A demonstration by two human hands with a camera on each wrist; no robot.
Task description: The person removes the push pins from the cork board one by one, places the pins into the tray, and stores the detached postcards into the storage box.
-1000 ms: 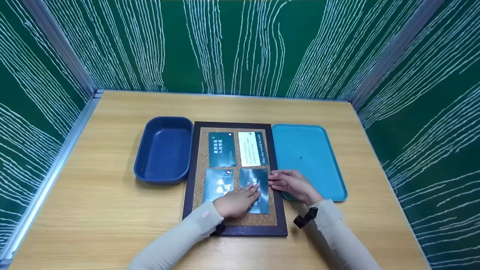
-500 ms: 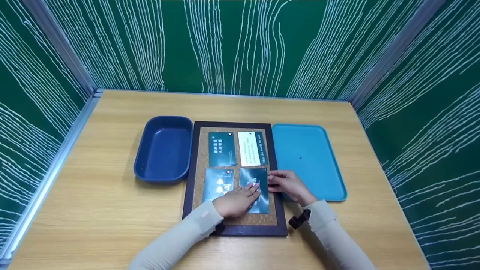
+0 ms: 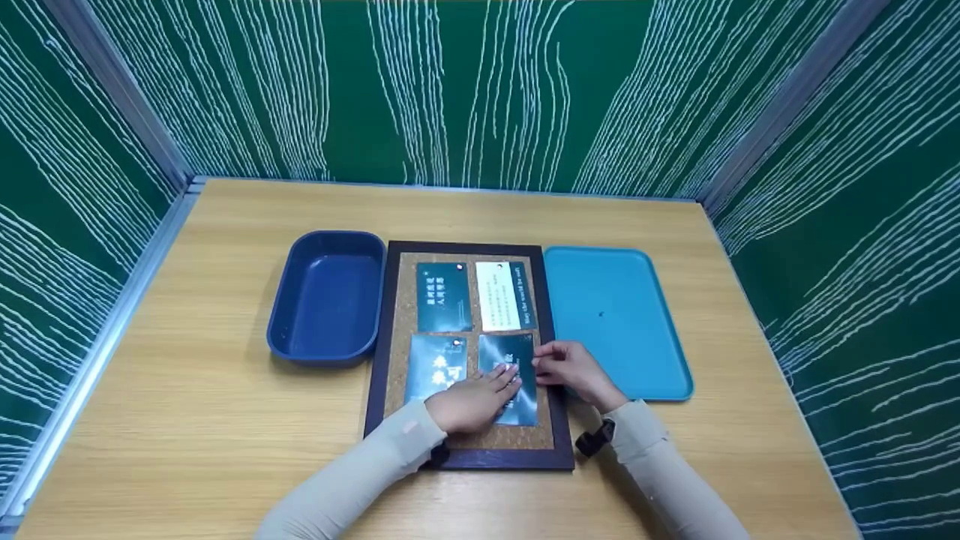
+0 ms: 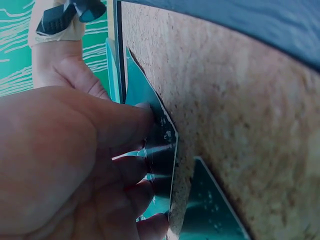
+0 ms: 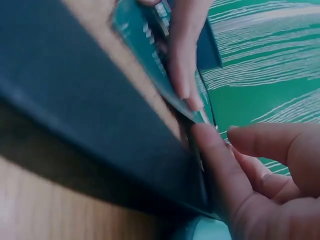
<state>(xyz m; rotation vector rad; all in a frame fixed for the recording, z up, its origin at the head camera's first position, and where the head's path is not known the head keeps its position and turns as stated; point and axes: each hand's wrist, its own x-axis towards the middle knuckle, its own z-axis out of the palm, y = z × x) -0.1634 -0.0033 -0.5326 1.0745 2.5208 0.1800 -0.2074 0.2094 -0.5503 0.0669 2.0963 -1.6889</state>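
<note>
A dark-framed corkboard (image 3: 471,439) lies on the table with several cards on it. My left hand (image 3: 474,401) rests flat on the lower right green card (image 3: 529,401), fingers spread across its middle; in the left wrist view that card (image 4: 162,135) bows slightly under the fingers. At its right edge are the fingertips of my right hand (image 3: 576,373), thumb and finger separated by a small gap in the right wrist view. The lower left green card (image 3: 426,367) is partly covered by the left hand. Above lie a green card (image 3: 444,296) and a white-and-green card (image 3: 496,296).
A deep blue bin (image 3: 330,300) stands against the board's left side. To the right lies a flat light-blue tray (image 3: 607,300), partly behind the right hand. Green panels with white lines (image 3: 495,90) border the wooden table (image 3: 187,360).
My right hand has shifted slightly left and in closer against the card's right edge, its wrist drawn inward. The left hand stays in place on the card.
</note>
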